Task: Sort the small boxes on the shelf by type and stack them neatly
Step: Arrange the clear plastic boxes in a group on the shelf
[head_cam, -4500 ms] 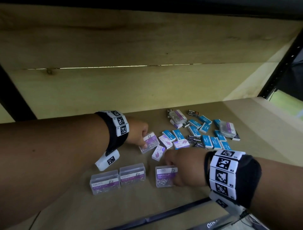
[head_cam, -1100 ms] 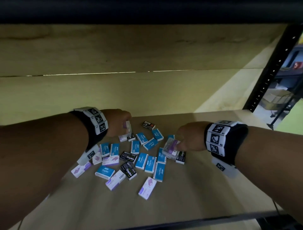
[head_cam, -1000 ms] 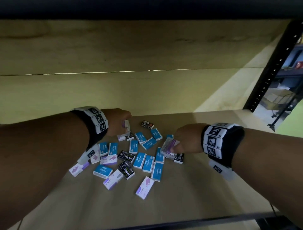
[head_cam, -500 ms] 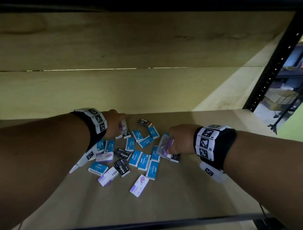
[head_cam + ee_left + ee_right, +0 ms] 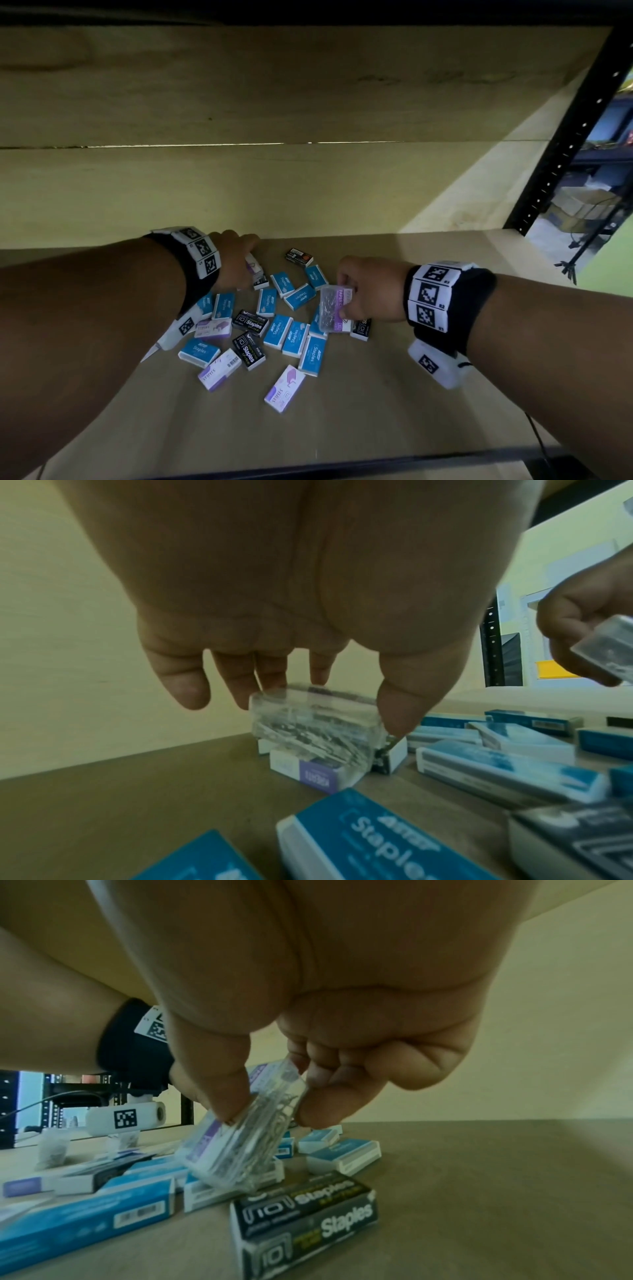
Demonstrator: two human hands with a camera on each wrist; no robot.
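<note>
Right hand (image 5: 368, 294) fingers pinch clear clip box (image 5: 333, 310), long axis tilted steeply downward. Left hand (image 5: 236, 260) fingers clamp second clear box (image 5: 315, 729), long axis level. Black staple boxes: four.

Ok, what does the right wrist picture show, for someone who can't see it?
The right hand pinches a clear plastic box of paper clips, tilted, above small blue staple boxes and a black staple box on the brown shelf.

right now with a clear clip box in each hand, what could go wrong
1. The right hand pinches its clear clip box tilted, by thumb and fingertips only; it may slip onto the staple boxes beneath.
2. The left hand grips its clip box just above a purple box; lifting could nudge it.
</note>
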